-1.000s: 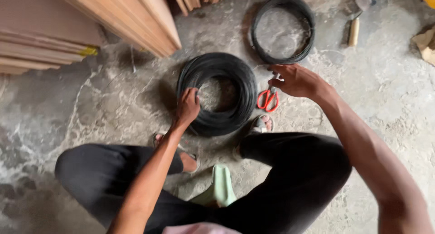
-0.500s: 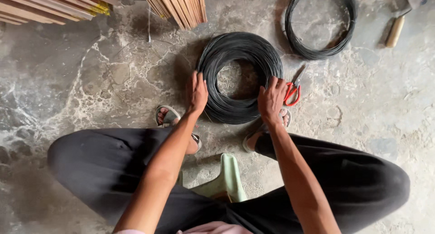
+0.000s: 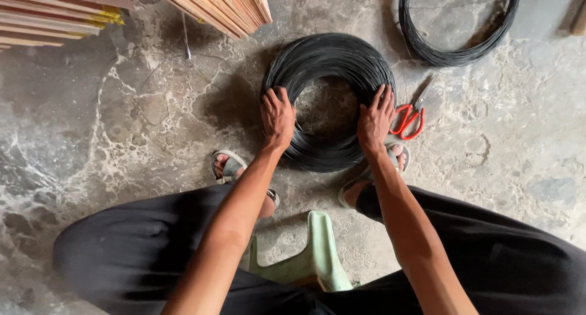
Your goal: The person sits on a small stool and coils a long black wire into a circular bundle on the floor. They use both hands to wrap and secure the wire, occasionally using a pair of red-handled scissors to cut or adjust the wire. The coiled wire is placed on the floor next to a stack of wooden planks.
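A thick coil of black wire (image 3: 329,58) lies flat on the concrete floor between my feet. My left hand (image 3: 277,115) presses on its left side, fingers curled over the wire. My right hand (image 3: 376,116) rests on the coil's right side, fingers spread over the strands. Red-handled scissors (image 3: 410,118) lie on the floor just right of my right hand.
A second, thinner coil of black wire (image 3: 455,52) lies at the upper right. Stacked wooden boards (image 3: 220,7) and more boards (image 3: 49,19) sit at the top left. A pale green stool (image 3: 308,260) is under me. My sandalled feet (image 3: 232,167) flank the coil.
My right hand has come off the scissors and onto the coil's right side. My left hand stays on the left side. The view has shifted closer over the coil.
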